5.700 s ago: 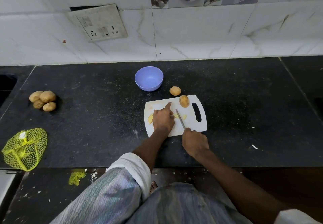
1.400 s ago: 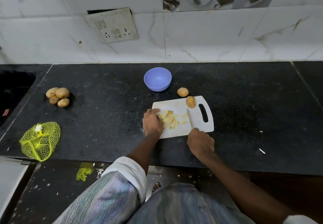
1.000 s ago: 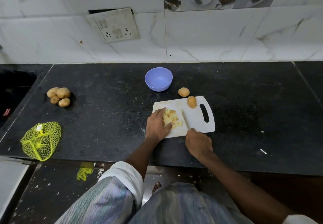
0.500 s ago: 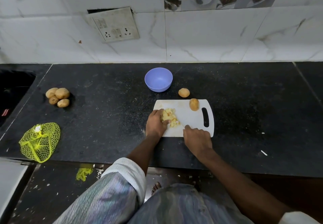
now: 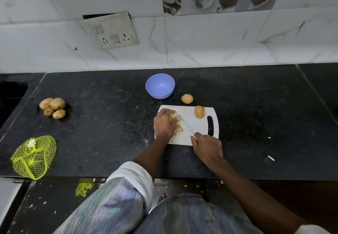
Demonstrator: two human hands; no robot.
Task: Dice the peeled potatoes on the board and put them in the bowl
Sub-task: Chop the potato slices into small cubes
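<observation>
Left hand [image 5: 163, 123] now half-hiding potato pieces [image 5: 178, 127]

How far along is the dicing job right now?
Done: one potato lies diced on the board. In hand: left hand gathers the pieces against the knife gripped by the right hand. Left: bowl holds nothing; two whole potatoes wait.

A single head-worn wide-angle camera looks forward and steeply down from above the person's chest, facing the tiled wall [image 5: 219, 38]; the black worktop [image 5: 102, 142] fills mid-frame, near enough that both forearms reach in from below.
</observation>
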